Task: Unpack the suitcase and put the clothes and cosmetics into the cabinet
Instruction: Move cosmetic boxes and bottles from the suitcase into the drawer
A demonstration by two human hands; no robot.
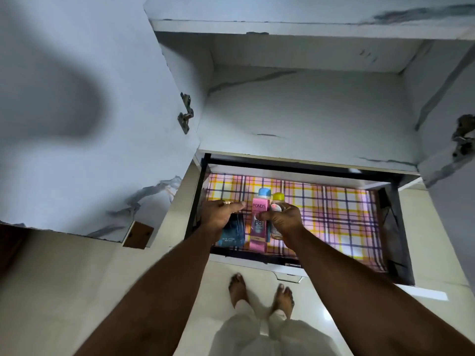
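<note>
A pulled-out cabinet drawer [395, 227] lined with pink, yellow and white checked cloth [334, 217] lies below me. My left hand [218, 214] grips the top of a dark blue cologne box [232, 236] at the drawer's front left. My right hand [284, 218] holds a clear bottle with a yellow cap [278, 197]. Between the hands stands a pink Pond's box [259, 233], and a bottle with a blue cap [264, 192] sits just behind it. The suitcase and the clothes are out of view.
Above the drawer is a white marble-patterned cabinet shelf [308, 119]. The left cabinet door [77, 111] hangs open, its hinge [185, 113] showing. The right door edge [457, 155] is open too. My bare feet [259, 291] stand on a pale tiled floor.
</note>
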